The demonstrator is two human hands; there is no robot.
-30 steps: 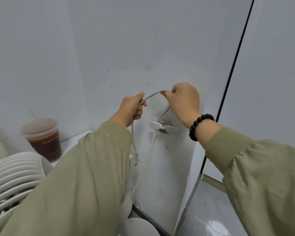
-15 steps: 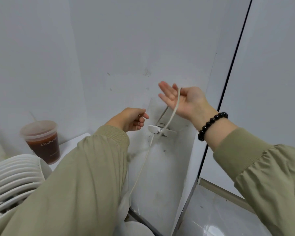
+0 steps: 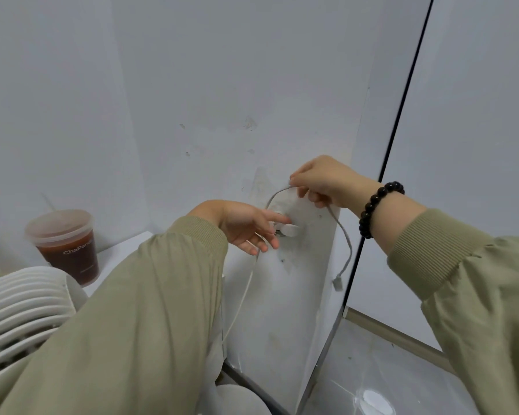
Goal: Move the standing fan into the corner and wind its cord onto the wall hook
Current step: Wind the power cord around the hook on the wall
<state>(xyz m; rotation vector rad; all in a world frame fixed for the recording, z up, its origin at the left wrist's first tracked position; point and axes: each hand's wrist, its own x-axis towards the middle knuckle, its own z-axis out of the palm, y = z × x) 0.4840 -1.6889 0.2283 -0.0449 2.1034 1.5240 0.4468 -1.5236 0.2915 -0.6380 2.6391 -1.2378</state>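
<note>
walls (image 3: 252, 85): white, scuffed (paint chipped) | floor (image 3: 387, 369): glossy grey tile | ledge (image 3: 123, 247): white, drink cup (image 3: 66, 247)

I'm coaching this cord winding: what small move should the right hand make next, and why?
Probably carry the right hand down around the hook to lay a turn. It pinches the cord just above the hook, the tail with the plug hangs loose to the right, and the left hand rests at the hook, likely steadying it.

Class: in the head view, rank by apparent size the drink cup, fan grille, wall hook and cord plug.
1. Fan grille, nearest the camera and cropped.
2. Drink cup.
3. Wall hook, partly hidden by the left hand.
4. Plug, dangling from the cord the right hand pinches.
</note>
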